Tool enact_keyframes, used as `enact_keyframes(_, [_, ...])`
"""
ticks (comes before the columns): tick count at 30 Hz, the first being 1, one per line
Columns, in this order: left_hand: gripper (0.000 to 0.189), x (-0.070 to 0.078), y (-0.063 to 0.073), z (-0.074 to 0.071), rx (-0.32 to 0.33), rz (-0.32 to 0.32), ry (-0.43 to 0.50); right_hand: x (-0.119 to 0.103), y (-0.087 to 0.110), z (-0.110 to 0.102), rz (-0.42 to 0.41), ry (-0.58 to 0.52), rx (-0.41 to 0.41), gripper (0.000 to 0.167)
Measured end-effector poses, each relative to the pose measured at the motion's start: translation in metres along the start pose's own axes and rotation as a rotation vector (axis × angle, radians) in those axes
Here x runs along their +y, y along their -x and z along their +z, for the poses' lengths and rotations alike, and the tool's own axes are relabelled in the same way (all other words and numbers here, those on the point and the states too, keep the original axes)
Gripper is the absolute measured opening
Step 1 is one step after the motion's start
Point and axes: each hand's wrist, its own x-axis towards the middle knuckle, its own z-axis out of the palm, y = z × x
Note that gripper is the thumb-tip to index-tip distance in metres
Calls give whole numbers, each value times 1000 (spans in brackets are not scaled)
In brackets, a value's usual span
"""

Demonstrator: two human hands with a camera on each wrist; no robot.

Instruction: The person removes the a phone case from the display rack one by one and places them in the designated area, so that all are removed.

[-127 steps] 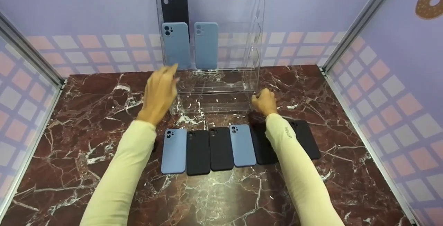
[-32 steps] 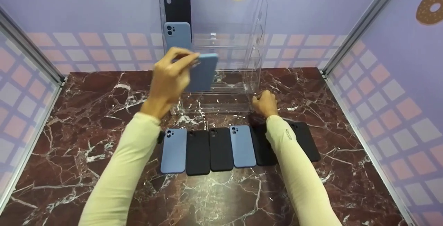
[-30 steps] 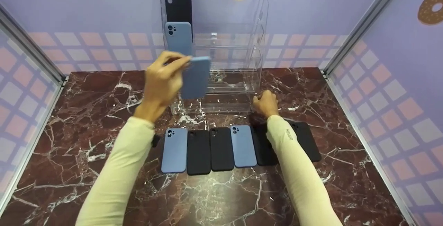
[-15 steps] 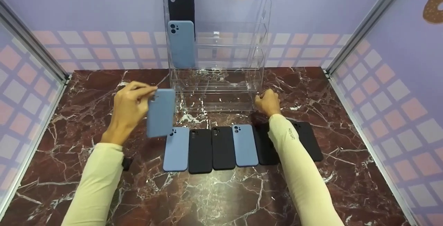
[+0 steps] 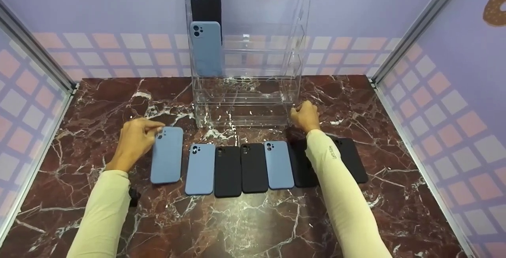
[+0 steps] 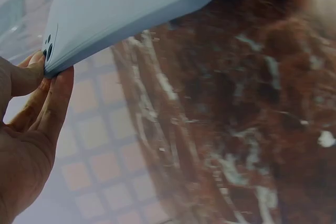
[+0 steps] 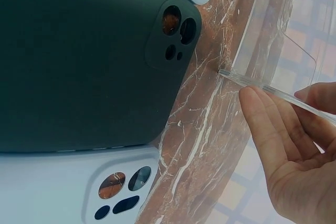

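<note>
My left hand (image 5: 136, 139) pinches the top left corner of a light blue phone case (image 5: 167, 157), thumb and fingers at its camera cutouts. The case is left of the row on the table; whether its lower end touches the marble I cannot tell. My right hand (image 5: 306, 116) grips the side panel of a clear acrylic display stand (image 7: 262, 85), low at its right front. On the stand's left side, a black phone case (image 5: 206, 3) stands behind and above a blue phone case (image 5: 207, 50).
A row of phone cases lies face down: blue (image 5: 200, 171), black (image 5: 227, 173), black (image 5: 254, 169), blue (image 5: 279, 167), then dark ones (image 5: 352, 161). My right sleeve covers part of it; a pale case (image 7: 123, 187) shows there in the right wrist view. Patterned walls enclose the marble table (image 5: 237, 226).
My left hand took the second blue phone case from the stand's middle and brought it down and left to beside the row. My right hand has stayed on the stand.
</note>
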Motion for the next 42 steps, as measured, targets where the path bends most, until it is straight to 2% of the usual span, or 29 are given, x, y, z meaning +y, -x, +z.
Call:
enact_keyframes(5, [16,-11,3,7,-116,-72,-17,0,0,0,2,8,-11,30])
enact_keyframes(8, [17,-15,4,11,-164,-117,-15,0,0,0,2,8,-7,29])
enact_keyframes(12, [18,-19,6,18,-195,-156,-20,0,-1,0,-5,7,1,29])
enact_keyframes(20, [19,-22,9,27,-252,-190,-5,0,0,1,-20,10,5,30])
enact_keyframes(27, [19,-22,9,32,-270,-191,-4,1,-1,0,-6,-3,4,29])
enact_keyframes(42, [19,-15,13,31,-285,-185,-25,0,0,1,5,-1,2,31])
